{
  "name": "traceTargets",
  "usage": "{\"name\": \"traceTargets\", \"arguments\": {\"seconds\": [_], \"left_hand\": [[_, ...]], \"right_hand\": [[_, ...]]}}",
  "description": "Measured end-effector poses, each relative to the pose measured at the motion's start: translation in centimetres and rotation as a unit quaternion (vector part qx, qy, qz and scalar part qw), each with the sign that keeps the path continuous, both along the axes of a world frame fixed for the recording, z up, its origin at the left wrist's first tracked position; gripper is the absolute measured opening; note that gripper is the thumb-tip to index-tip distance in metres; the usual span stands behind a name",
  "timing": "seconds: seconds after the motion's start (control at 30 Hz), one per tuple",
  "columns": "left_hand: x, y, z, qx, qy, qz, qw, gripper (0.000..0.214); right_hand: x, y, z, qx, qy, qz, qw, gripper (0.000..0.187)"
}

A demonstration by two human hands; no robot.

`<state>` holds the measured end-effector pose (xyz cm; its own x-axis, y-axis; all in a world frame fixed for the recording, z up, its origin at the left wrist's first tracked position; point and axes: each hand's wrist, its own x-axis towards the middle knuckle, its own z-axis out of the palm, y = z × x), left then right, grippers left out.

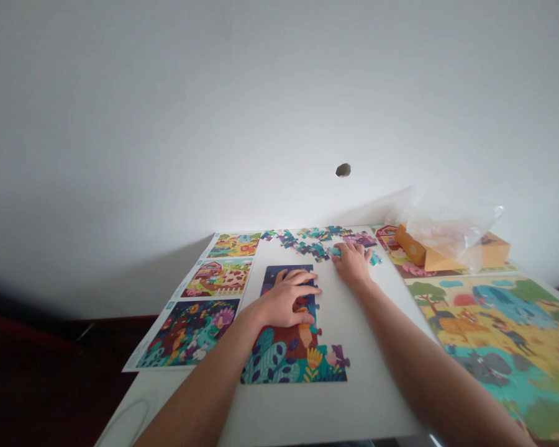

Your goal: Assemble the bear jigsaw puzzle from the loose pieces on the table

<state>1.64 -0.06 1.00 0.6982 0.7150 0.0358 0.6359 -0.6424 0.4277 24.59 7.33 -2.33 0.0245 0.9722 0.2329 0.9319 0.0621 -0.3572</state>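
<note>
My left hand [289, 299] lies with its fingers spread on a partly assembled jigsaw puzzle [272, 357]. The joined part shows a dark blue sky, a brown animal and teal leaves, and has an uneven right edge with tabs sticking out. The upper middle of it is hidden under my hand. Farther off, my right hand [353, 264] rests its fingertips among loose puzzle pieces [314, 249], its fingers slightly apart. A teal piece [335, 251] shows beside those fingertips. Several purple and teal pieces lie scattered behind and around this hand.
Left of the puzzle lies a picture sheet [177, 366] with three printed scenes. On the right is an assembled animal puzzle [507, 335]; behind it, a yellow box [491, 251] and clear plastic bag [447, 230] sit on a farm puzzle [407, 267]. The wall [279, 124] borders the white table [270, 416].
</note>
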Motion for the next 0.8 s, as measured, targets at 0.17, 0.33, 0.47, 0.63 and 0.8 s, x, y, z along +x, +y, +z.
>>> {"name": "traceTargets", "arguments": {"seconds": [0.17, 0.33, 0.47, 0.63, 0.8], "left_hand": [[-0.02, -0.03, -0.02, 0.0, -0.001, -0.001, 1.0, 0.062], [0.0, -0.01, 0.01, 0.002, -0.005, -0.001, 1.0, 0.062], [-0.03, -0.03, 0.04, -0.001, -0.006, -0.001, 1.0, 0.062], [-0.01, 0.0, 0.02, 0.001, -0.008, -0.002, 1.0, 0.062], [0.05, 0.03, 0.04, 0.001, -0.007, -0.003, 1.0, 0.061]], "right_hand": [[0.08, 0.15, -0.01, -0.011, 0.014, -0.008, 1.0, 0.044], [0.01, 0.05, -0.03, -0.003, 0.017, -0.004, 1.0, 0.045], [-0.16, -0.15, 0.0, 0.008, 0.006, -0.011, 1.0, 0.045], [-0.15, -0.27, 0.17, -0.004, 0.002, -0.014, 1.0, 0.049], [0.0, -0.14, 0.24, -0.006, 0.018, -0.011, 1.0, 0.045]]}}
